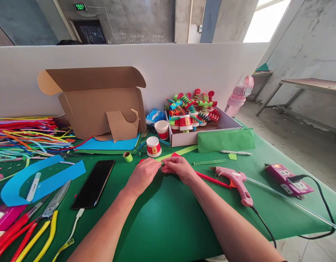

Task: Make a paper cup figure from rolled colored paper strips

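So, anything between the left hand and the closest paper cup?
Yes, low down: the near end of the light green paper strip lies between left hand and paper cup. Nothing tall visible there. Can't tell if the grip touches it.

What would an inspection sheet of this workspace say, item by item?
Surface: green tabletop, bare in front.
Things: paper cup beyond the hands; glue gun to the right; pale box of colourful paper-and-cup pieces behind.
Clutter: coloured strips, phone, yellow-handled scissors at left.
Hands: left hand and right hand, fingertips close together; anything pinched is too small to identify.
Cables: white at phone; black from glue gun, crossing table edge.
Surroundings: concrete walls, exit sign; other people: nothing seen.
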A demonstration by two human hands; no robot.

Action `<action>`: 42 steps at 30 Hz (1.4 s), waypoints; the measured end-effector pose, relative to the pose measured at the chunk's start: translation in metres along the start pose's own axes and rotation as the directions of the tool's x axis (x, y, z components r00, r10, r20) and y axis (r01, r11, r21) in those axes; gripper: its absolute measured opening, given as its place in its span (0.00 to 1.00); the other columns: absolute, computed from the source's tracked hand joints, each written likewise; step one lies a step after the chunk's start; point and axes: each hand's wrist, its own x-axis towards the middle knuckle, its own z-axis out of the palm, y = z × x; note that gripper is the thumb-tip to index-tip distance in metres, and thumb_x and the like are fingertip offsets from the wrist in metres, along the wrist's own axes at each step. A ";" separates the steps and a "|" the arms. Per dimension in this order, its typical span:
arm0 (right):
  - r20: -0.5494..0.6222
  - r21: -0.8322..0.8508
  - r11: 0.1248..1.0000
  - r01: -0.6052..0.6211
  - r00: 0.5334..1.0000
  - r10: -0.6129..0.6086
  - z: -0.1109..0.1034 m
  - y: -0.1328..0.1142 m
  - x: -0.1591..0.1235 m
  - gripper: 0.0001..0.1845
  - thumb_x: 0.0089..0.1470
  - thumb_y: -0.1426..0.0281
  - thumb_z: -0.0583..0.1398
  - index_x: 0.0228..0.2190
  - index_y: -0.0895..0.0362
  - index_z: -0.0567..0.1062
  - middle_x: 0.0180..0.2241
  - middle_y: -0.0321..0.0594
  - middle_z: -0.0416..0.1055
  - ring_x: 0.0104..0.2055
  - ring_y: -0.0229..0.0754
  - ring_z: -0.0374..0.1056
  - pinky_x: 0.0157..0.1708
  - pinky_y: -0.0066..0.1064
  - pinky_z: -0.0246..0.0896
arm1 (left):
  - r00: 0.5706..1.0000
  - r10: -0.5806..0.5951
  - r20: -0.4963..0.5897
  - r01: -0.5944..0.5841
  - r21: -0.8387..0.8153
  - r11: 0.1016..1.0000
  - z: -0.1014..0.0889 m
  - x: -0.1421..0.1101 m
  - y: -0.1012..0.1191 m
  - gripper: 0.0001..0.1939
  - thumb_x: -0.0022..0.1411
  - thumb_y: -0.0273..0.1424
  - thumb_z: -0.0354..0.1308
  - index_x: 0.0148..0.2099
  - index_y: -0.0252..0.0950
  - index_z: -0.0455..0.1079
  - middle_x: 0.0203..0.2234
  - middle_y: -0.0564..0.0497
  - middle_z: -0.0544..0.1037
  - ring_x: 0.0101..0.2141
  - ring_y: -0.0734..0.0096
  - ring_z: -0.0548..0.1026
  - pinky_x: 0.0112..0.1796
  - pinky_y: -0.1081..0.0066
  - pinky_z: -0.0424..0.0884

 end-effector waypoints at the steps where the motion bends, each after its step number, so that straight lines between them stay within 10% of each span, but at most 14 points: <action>1: -0.002 -0.003 1.000 0.001 1.000 -0.001 0.000 0.000 0.000 0.14 0.38 0.68 0.74 0.26 0.62 0.79 0.21 0.39 0.77 0.23 0.34 0.73 0.30 0.25 0.73 | 1.000 0.003 -0.003 -0.003 0.002 1.000 0.000 0.000 0.000 0.15 0.69 0.26 0.48 0.37 0.35 0.76 0.29 0.46 0.79 0.32 0.68 0.76 0.35 0.69 0.74; 10: 0.007 -0.045 0.999 0.007 1.000 -0.007 0.001 0.001 -0.001 0.13 0.39 0.68 0.74 0.27 0.62 0.80 0.21 0.39 0.77 0.23 0.34 0.73 0.32 0.27 0.73 | 0.971 -0.226 -0.074 0.209 -0.188 0.960 0.006 0.000 0.001 0.12 0.65 0.28 0.52 0.34 0.36 0.77 0.27 0.49 0.80 0.28 0.70 0.76 0.32 0.71 0.72; 18: 0.025 -0.054 0.998 0.037 0.999 -0.036 0.001 0.002 -0.001 0.14 0.37 0.68 0.74 0.26 0.61 0.80 0.22 0.39 0.77 0.24 0.34 0.73 0.31 0.27 0.73 | 0.666 -0.711 0.226 0.654 -0.636 0.410 0.015 0.003 0.002 0.18 0.51 0.46 0.63 0.30 0.34 0.78 0.20 0.51 0.78 0.20 0.72 0.73 0.23 0.72 0.70; 28: -0.019 -0.110 0.992 0.058 0.998 -0.061 0.003 0.002 0.000 0.13 0.34 0.69 0.74 0.25 0.61 0.80 0.21 0.37 0.77 0.24 0.35 0.73 0.31 0.28 0.73 | 0.551 -0.774 0.311 0.673 -0.714 0.192 0.012 0.006 0.004 0.21 0.41 0.47 0.68 0.29 0.33 0.77 0.20 0.49 0.77 0.19 0.77 0.68 0.22 0.74 0.66; 34: -0.065 -0.143 0.988 0.054 0.996 -0.064 0.004 0.003 0.001 0.07 0.36 0.74 0.71 0.22 0.60 0.79 0.19 0.36 0.76 0.22 0.35 0.72 0.27 0.26 0.72 | 0.600 -0.762 0.245 0.675 -0.666 0.318 0.016 0.004 0.002 0.20 0.47 0.47 0.65 0.30 0.33 0.78 0.20 0.49 0.78 0.19 0.75 0.70 0.23 0.74 0.68; 42: -0.126 -0.149 0.989 0.008 0.992 -0.027 0.005 0.003 0.001 0.04 0.40 0.78 0.67 0.22 0.58 0.80 0.18 0.37 0.75 0.21 0.36 0.72 0.28 0.27 0.74 | 0.819 -0.572 -0.034 0.496 -0.460 0.737 0.016 0.003 0.011 0.08 0.55 0.34 0.59 0.29 0.40 0.78 0.25 0.51 0.82 0.25 0.69 0.77 0.28 0.72 0.73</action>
